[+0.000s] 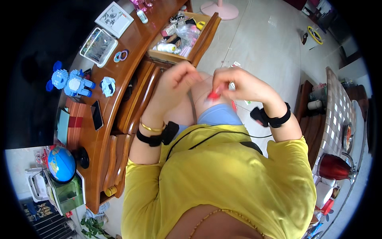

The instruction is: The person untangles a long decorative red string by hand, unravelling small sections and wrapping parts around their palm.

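Note:
My right hand (241, 83) is raised over my lap, its fingertips pinching a small red object (213, 95) that is blurred by motion. A pale, blurry part shows at the red object's lower end; what it is I cannot tell. To its left hovers my left hand (176, 86), fingers curled towards the right hand but apart from it. Whether something thin sits between those left fingertips cannot be made out. Below both hands are my bare legs and blue shorts (220, 115). Each wrist wears a black strap with a small box.
At upper left a pulled-out wooden drawer (206, 38) holds thread spools, plastic bags and a yellow tape measure (200, 25). The wooden cabinet (131, 38) carries a basket (100, 47), a blue brick figure (71, 82), a phone (97, 115) and a globe (61, 163). A red kettle (334, 166) stands right.

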Tool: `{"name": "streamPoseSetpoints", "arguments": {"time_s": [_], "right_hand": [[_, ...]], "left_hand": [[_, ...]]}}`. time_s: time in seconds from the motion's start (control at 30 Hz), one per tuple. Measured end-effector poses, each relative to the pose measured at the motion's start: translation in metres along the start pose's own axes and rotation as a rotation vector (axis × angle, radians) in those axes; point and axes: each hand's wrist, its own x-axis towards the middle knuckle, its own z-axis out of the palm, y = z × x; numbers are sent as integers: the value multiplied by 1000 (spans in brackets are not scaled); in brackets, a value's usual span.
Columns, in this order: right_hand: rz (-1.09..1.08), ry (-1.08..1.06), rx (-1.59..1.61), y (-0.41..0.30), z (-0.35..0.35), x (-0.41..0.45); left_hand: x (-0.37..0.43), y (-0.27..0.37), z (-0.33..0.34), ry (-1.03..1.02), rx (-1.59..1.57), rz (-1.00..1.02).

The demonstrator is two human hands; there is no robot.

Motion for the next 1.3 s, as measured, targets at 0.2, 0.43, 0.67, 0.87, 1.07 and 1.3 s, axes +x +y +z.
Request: {"name": "streamPoseSetpoints", "arguments": {"time_s": [0.2, 0.43, 0.67, 0.87, 1.07, 1.3], "right_hand": [[-102, 663, 674, -9, -6, 15], [-127, 11, 158, -13, 6, 4], [83, 785, -31, 53, -7, 11], [-80, 156, 226, -25, 22, 7], [28, 682, -212, 26, -2, 22], [-154, 463, 336, -17, 18, 18]], "left_hand": [[1, 4, 16, -194, 308, -63], [2, 0, -3, 18, 182, -29], [-4, -24, 25, -169, 120, -18], [-3, -19, 0, 60, 95, 29], [-3, -11, 17, -102, 95, 108], [-6, -25, 7, 32, -19, 70]]}}
